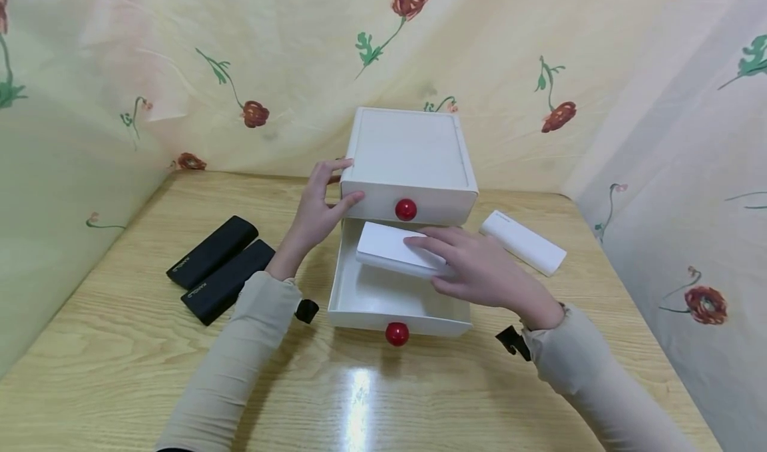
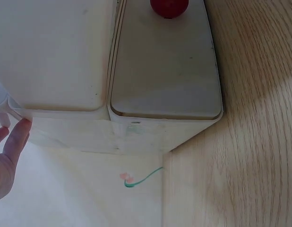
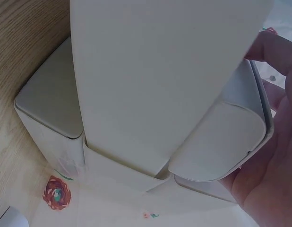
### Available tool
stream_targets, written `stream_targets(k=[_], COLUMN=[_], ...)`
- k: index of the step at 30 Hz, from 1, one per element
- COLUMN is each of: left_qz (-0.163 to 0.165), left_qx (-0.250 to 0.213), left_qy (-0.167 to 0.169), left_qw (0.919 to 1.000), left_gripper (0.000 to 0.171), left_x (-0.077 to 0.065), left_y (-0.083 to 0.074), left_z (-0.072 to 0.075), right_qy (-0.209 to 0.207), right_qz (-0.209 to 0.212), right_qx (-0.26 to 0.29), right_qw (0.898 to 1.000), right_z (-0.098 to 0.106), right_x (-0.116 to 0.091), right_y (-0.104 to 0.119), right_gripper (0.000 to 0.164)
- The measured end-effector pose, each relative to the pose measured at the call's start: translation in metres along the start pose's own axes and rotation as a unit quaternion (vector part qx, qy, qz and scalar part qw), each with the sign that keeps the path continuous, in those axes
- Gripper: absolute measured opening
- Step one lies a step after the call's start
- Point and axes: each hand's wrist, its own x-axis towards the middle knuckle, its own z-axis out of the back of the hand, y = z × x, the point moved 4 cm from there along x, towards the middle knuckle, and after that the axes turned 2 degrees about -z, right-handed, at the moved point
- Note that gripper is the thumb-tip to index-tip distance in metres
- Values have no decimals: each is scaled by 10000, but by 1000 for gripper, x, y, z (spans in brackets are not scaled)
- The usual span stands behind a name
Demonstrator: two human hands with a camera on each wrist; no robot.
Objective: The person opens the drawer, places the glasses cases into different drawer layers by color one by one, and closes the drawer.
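Observation:
A white desktop drawer cabinet (image 1: pixel 410 149) stands in the middle of the table, its lower drawer (image 1: pixel 359 319) pulled out. My left hand (image 1: pixel 316 214) grips the cabinet's upper left front corner, thumb on the front face. In the left wrist view, the fingers of the left hand (image 2: pixel 11 153) touch the cabinet edge. Over the open drawer, my right hand (image 1: pixel 485 269) holds a white power bank (image 1: pixel 383 244) by its right end. The right wrist view shows the rounded end of the power bank (image 3: pixel 217 142) beside the right hand (image 3: pixel 278 156).
Two black power banks (image 1: pixel 212 252) lie side by side at the left. Another white power bank (image 1: pixel 521 242) lies right of the cabinet. Red knobs (image 1: pixel 405 209) stick out from both drawer fronts. Flowered cloth (image 1: pixel 311 59) hangs behind the table.

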Motion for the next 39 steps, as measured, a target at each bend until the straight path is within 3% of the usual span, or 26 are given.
stream_targets(k=[12,21,27,39], left_qz=[-20,6,-195,-418], left_qx=[-103,-57,7,40], left_qy=[15,82,16,-100], left_qw=[9999,9999,9998,9991], left_gripper=[49,49,49,50], left_x=[4,3,3,-1], left_y=[1,2,2,2], left_z=[-1,0,-1,-2], right_qy=[-77,352,679,230], right_qz=[268,-25,-152,148], right_qx=[400,458,413,96], right_qw=[9988,9983,9967,9996], right_z=[-8,-23,-34,-47], right_x=[12,16,17,20], right_y=[-5,-9,-8,-8], right_gripper=[61,59,59,55])
